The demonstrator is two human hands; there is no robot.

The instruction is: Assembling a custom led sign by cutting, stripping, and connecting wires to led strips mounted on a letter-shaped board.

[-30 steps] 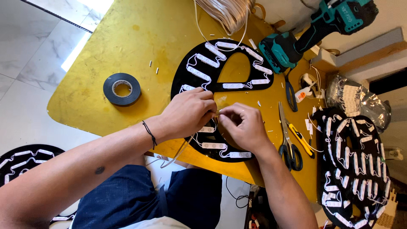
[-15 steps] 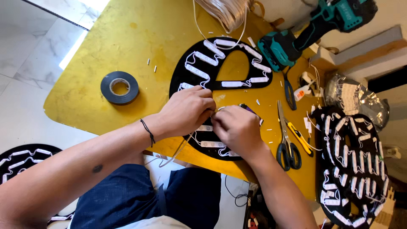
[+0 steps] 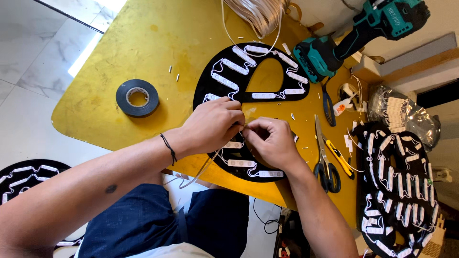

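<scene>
A black letter-shaped panel point(image 3: 217, 93) lined with small white light modules lies on the yellow table point(image 3: 158, 43). Over its lower half, my left hand point(image 3: 213, 125) and my right hand point(image 3: 270, 139) meet fingertip to fingertip and pinch a thin pale wire point(image 3: 205, 167) between them. The wire trails off the table's near edge below my left wrist. Both hands cover part of the panel's middle. A row of white modules point(image 3: 248, 165) shows just below my hands.
A black tape roll point(image 3: 137, 98) lies left of the panel. Scissors point(image 3: 326, 165) and a yellow utility knife point(image 3: 339, 158) lie right of my right hand. A teal cordless drill point(image 3: 354, 33) rests at the back right, a coil of pale wire point(image 3: 260, 14) behind the panel. More black panels point(image 3: 397, 186) sit right.
My hands have stayed pressed together over the panel, shifting only slightly; the view has drifted a little. Nothing has been picked up or let go.
</scene>
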